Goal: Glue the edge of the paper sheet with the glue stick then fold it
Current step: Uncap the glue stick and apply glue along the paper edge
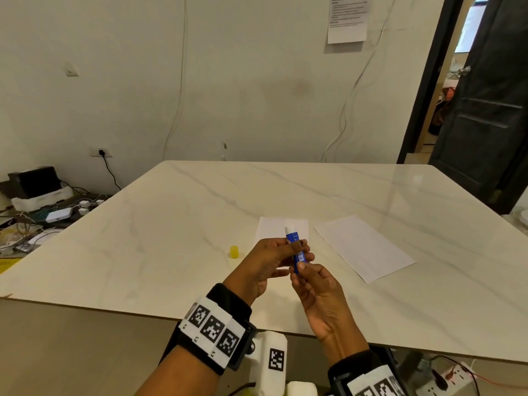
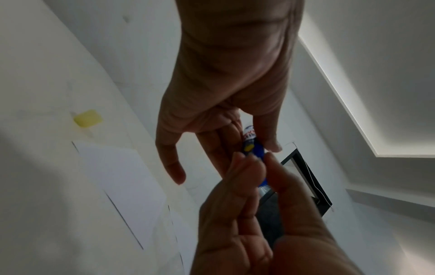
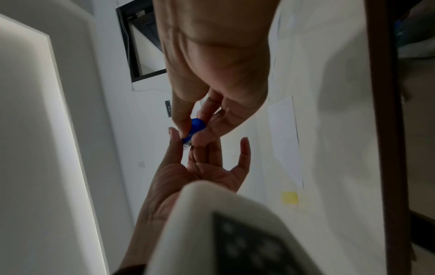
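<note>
I hold a blue glue stick [image 1: 292, 235] upright above the marble table [image 1: 171, 224], uncapped, its white tip pointing up. My left hand [image 1: 290, 250] grips the tube's middle between thumb and fingers. My right hand [image 1: 300, 267] pinches the tube's bottom end from below, which shows as a blue round base [image 3: 197, 125] in the right wrist view. The yellow cap [image 1: 234, 251] stands on the table just left of my hands. One white paper sheet [image 1: 281, 225] lies flat right behind the hands, partly hidden by them. A second sheet [image 1: 364, 247] lies to the right.
The table's near edge [image 1: 143, 314] runs just under my wrists. Cables, adapters and a black box [image 1: 34, 181] clutter a lower surface at the far left. A dark door [image 1: 485, 110] stands open at the right.
</note>
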Action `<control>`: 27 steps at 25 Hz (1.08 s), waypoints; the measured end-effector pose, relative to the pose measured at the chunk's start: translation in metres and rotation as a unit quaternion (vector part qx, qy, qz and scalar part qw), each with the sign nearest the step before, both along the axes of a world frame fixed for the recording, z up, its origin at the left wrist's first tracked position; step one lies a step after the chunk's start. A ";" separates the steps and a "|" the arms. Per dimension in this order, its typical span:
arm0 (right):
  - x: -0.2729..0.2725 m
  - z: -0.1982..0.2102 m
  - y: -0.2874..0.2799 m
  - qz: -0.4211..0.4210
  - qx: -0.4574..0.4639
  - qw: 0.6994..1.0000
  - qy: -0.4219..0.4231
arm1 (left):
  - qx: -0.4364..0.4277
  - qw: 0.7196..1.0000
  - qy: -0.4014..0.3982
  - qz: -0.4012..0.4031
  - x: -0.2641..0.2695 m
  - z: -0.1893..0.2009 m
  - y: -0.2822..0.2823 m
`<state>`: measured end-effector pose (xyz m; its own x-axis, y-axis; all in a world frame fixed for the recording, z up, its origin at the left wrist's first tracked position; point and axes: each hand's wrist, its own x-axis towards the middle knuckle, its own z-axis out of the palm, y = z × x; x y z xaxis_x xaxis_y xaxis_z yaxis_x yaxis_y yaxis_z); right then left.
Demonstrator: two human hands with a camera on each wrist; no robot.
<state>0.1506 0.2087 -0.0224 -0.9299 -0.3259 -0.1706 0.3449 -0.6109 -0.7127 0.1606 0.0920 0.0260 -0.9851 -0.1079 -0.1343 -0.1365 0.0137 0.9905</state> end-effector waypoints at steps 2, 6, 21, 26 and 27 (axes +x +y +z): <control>-0.002 0.000 -0.001 -0.022 0.053 0.998 0.039 | 0.006 1.000 -0.001 0.011 -0.002 0.001 0.000; -0.003 0.003 -0.005 -0.054 0.108 0.990 0.075 | -0.017 0.999 0.018 0.033 -0.004 0.003 0.002; -0.016 0.004 0.001 0.164 -0.075 0.981 -0.069 | 0.002 0.996 0.066 -0.053 -0.004 0.011 -0.016; -0.017 0.004 -0.002 0.157 -0.074 0.983 -0.065 | 0.005 0.996 0.058 -0.075 -0.003 0.016 -0.014; -0.016 0.004 -0.002 0.179 -0.088 0.977 -0.071 | 0.012 0.995 0.056 -0.080 -0.003 0.016 -0.015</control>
<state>0.1346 0.2065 -0.0188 -0.7218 -0.6620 -0.2019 0.6468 -0.5414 -0.5370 0.1577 0.0775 0.0421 -0.9983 0.0533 -0.0227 -0.0227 0.0015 0.9997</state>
